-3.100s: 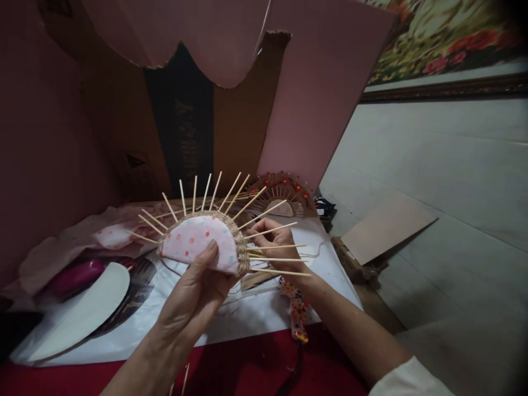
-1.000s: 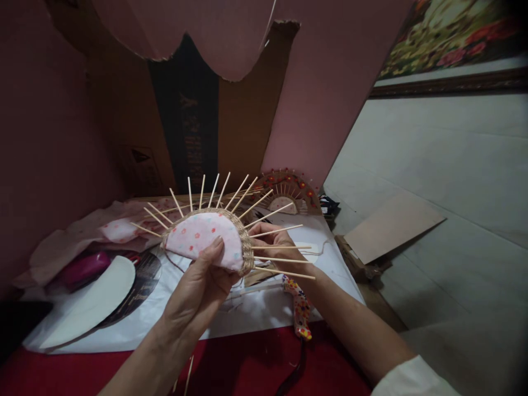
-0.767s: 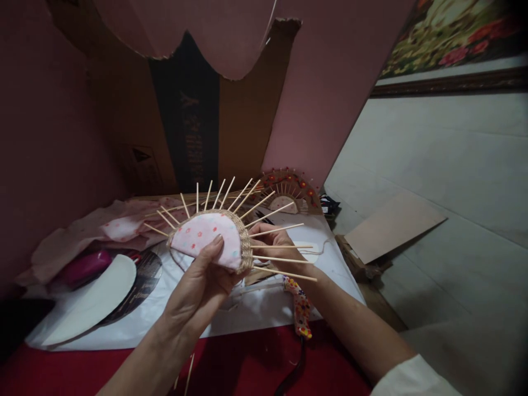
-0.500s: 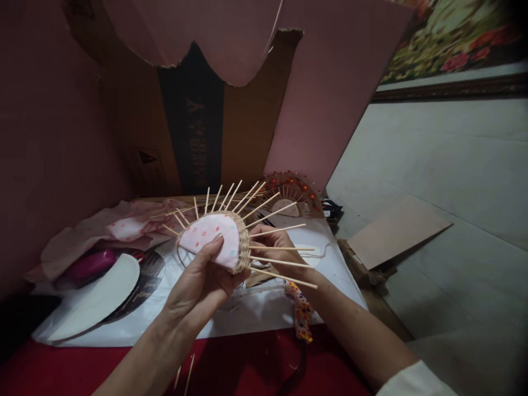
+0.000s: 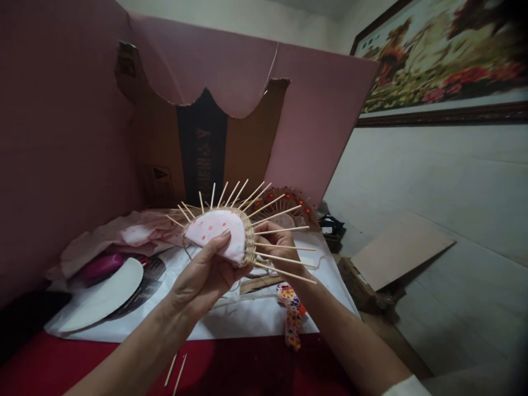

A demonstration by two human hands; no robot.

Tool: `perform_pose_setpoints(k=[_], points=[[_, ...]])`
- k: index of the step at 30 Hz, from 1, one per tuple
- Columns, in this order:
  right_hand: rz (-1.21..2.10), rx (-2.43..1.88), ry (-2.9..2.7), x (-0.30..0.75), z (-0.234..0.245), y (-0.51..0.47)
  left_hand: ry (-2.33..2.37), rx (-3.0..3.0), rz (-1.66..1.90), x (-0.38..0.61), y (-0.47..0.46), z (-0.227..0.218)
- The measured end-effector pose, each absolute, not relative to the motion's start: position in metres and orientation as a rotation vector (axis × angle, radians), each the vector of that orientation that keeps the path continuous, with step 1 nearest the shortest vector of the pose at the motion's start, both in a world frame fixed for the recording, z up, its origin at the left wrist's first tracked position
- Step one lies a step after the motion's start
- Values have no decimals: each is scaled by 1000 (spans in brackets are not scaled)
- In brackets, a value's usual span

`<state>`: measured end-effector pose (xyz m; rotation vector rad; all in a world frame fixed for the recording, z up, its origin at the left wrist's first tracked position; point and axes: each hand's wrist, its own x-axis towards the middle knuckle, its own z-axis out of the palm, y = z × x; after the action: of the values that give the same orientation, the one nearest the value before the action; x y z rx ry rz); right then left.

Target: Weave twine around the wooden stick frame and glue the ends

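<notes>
My left hand (image 5: 208, 269) grips a half-round woven piece (image 5: 216, 228), its thumb pressed on the pale pink spotted cloth face and its fingers underneath. A band of twine (image 5: 249, 239) is woven round the curved edge, and several thin wooden sticks (image 5: 284, 231) fan outward from it. At the right side, behind the sticks, is my right hand (image 5: 282, 245), its fingers bent together close to the twine band. Whatever those fingertips pinch is hidden by the sticks and the piece. A loose loop of twine hangs at the piece's left end.
On the white-covered table lie a white half-round board (image 5: 107, 294), a purple object (image 5: 101, 267), crumpled pink cloth (image 5: 140, 234) and a flower-patterned wrapped handle (image 5: 292, 319). A similar stick fan with red beads (image 5: 289, 195) stands behind. Cut cardboard (image 5: 247, 143) leans at the back.
The camera view has tilted up, showing more wall and picture. Both hands keep hold at nearly the same places, with the piece slightly further right in view.
</notes>
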<state>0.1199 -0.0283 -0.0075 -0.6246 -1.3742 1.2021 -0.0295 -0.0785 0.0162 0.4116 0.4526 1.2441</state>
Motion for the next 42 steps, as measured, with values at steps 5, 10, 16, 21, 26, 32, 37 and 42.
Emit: perform_pose_setpoints(k=[5, 10, 16, 21, 26, 32, 37, 42], points=[[1149, -587, -1412, 124, -1, -33, 406, 520, 1271, -25, -88, 9], [1082, -523, -1489, 124, 3, -37, 354, 564, 1279, -30, -89, 11], [965, -535, -1457, 123, 5, -33, 318, 654, 1231, -34, -69, 16], [891, -539, -1404, 125, 8, -28, 292, 649, 1186, -31, -58, 19], [769, -560, -1458, 124, 15, -45, 236, 535, 1184, -31, -66, 22], [477, -530, -1616, 123, 31, -88, 33, 409, 1147, -18, -93, 23], [498, -494, -1722, 122, 35, -110, -179, 212, 1209, 3, -118, 19], [528, -560, -1757, 120, 35, -115, -215, 136, 1288, 13, -128, 10]])
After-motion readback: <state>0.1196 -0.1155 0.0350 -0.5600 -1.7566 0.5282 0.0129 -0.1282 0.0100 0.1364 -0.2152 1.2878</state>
